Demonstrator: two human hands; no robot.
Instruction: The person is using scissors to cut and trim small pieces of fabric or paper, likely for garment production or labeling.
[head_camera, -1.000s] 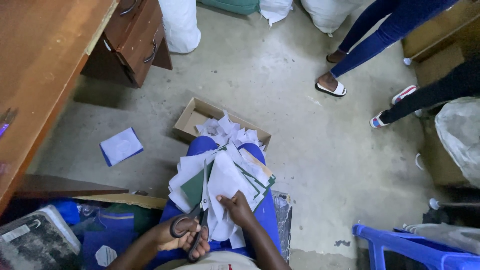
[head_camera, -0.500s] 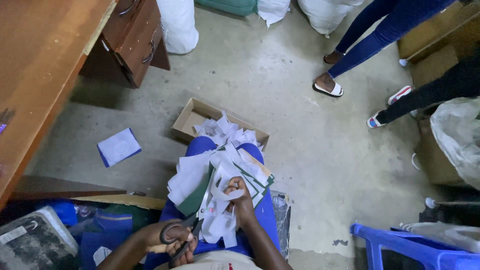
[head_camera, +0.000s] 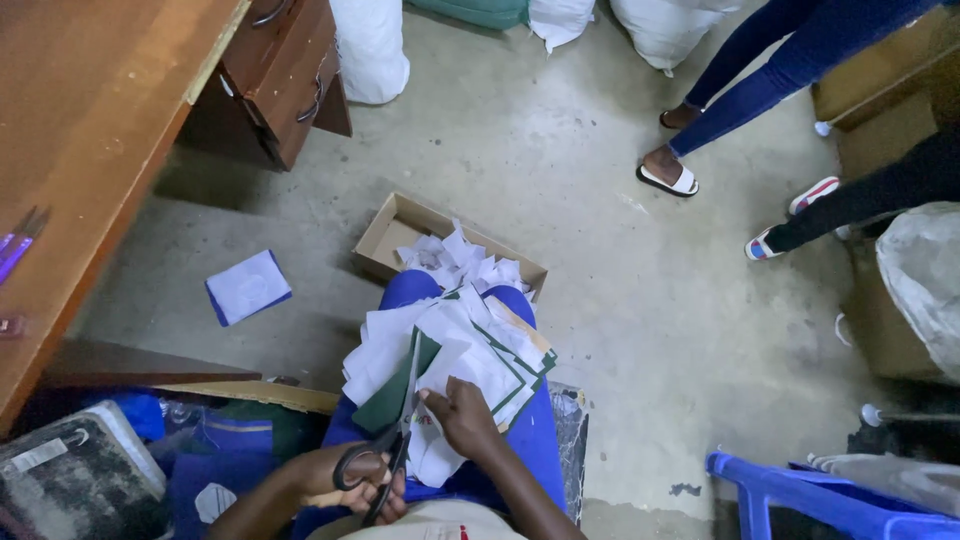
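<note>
On my lap, over blue trousers, lies a loose stack of white and dark green fabric pieces (head_camera: 450, 355), fanned out across both knees. My left hand (head_camera: 362, 482) is closed through the black loop handles of a pair of scissors (head_camera: 395, 430), whose long blades point away from me and run up into the stack along the edge of a dark green piece. I cannot tell how far the blades are parted, since the cloth hides their tips. My right hand (head_camera: 462, 415) rests on top of the stack just beside the blades, its fingers curled down and pinching the near edge of a white piece; it is mostly closed, pressing the cloth against my thigh.

Just beyond my knees a shallow cardboard box (head_camera: 390, 232) sits on the concrete floor (head_camera: 560, 150), with crumpled white scraps (head_camera: 455, 262) heaped at its right end and touching the far edge of the lap stack. To the left of it a small blue-edged white packet (head_camera: 248, 287) lies flat on the floor, well apart from the box. A wooden desk (head_camera: 80, 150) with drawers fills the upper left. At the upper right stand the legs of two other people, one foot in a white sandal (head_camera: 668, 180). A blue plastic chair (head_camera: 830, 500) shows at the lower right corner.
</note>
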